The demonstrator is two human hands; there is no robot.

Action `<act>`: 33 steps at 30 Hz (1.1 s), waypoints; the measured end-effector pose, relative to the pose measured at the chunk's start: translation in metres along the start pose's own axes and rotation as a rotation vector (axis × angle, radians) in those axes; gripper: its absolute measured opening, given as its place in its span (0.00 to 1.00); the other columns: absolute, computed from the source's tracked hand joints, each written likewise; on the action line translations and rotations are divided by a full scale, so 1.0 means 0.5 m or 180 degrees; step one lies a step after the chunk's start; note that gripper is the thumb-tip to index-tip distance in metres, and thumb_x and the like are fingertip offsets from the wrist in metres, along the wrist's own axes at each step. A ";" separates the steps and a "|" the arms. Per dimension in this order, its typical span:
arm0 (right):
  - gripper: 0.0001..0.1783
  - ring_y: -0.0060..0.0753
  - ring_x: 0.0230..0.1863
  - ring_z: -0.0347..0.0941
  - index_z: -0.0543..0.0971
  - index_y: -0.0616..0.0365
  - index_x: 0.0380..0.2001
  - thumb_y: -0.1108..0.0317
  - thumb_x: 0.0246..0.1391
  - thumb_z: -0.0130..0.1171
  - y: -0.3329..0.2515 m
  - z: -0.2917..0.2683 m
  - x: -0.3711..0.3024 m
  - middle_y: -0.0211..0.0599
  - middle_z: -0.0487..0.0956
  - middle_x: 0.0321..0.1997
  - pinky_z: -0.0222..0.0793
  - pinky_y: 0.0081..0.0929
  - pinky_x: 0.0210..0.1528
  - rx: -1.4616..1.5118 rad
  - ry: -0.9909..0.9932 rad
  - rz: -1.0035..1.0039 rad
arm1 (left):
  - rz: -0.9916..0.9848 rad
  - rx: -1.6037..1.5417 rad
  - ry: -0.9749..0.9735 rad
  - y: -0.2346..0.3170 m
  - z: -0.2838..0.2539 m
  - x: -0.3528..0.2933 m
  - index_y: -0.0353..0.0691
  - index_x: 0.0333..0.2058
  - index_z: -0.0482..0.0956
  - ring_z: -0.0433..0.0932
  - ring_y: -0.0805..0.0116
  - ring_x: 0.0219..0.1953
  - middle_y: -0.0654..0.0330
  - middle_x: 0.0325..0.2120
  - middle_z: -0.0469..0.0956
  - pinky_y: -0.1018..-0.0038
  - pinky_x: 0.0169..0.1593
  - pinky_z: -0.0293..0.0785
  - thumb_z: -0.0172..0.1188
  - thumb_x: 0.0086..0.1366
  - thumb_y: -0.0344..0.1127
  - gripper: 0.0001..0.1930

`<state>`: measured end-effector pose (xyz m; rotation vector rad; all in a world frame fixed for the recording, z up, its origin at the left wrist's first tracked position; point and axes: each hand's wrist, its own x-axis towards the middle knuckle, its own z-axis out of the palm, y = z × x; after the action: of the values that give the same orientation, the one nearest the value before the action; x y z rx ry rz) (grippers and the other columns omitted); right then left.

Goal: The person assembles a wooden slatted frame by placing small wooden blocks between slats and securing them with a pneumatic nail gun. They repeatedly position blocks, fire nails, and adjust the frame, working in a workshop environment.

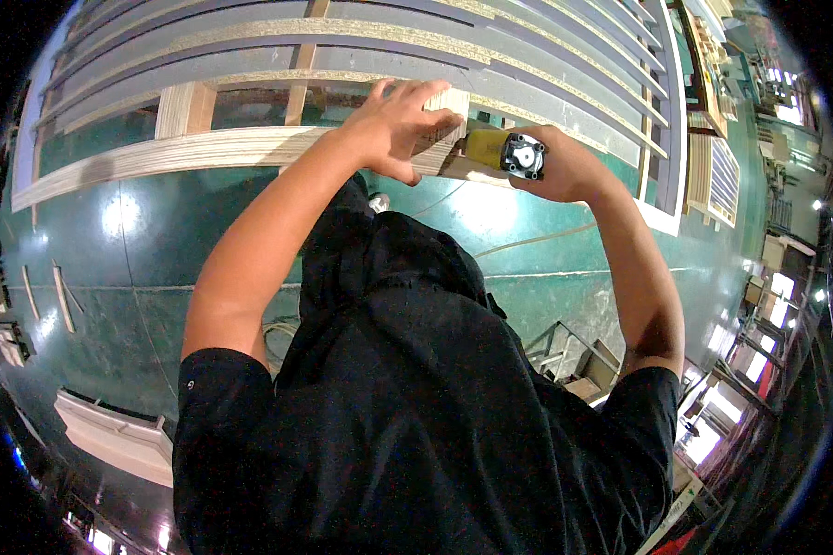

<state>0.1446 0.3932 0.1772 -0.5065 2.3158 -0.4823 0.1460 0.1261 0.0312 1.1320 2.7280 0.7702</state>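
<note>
Looking down in the head view, the slatted wooden frame [574, 106] fills the top, with its pale wooden rail [204, 148] running from ten o'clock towards twelve. The left hand [398, 128] lies at twelve o'clock, fingers spread over the end block [455, 98], thumb towards the near side; whether this grip clamps or merely rests, I cannot tell. At one o'clock, the right hand [565, 166] has its grip closed around a yellow power tool [487, 150], apparently a pneumatic nailer, its nose end towards nine o'clock, by the block; the trigger finger is hidden. Good work here probably means seating the block flush, bracing it firmly, holding the tool square to the wood and keeping the left fingers, now quite near the tool, out of its line.
</note>
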 end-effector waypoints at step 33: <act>0.21 0.63 0.41 0.78 0.75 0.60 0.37 0.53 0.54 0.68 0.077 0.065 -0.076 0.54 0.80 0.36 0.73 0.52 0.42 -0.0113 0.1199 0.0055 | -0.0122 -0.0105 -0.0278 0.024 -0.031 0.000 0.71 0.67 0.68 0.54 0.45 0.74 0.58 0.75 0.50 0.42 0.74 0.46 0.76 0.35 0.55 0.53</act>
<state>0.1847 0.4382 0.1583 -0.4414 2.6899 -0.5688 0.1495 0.1268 0.0505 1.0771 2.6475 0.7398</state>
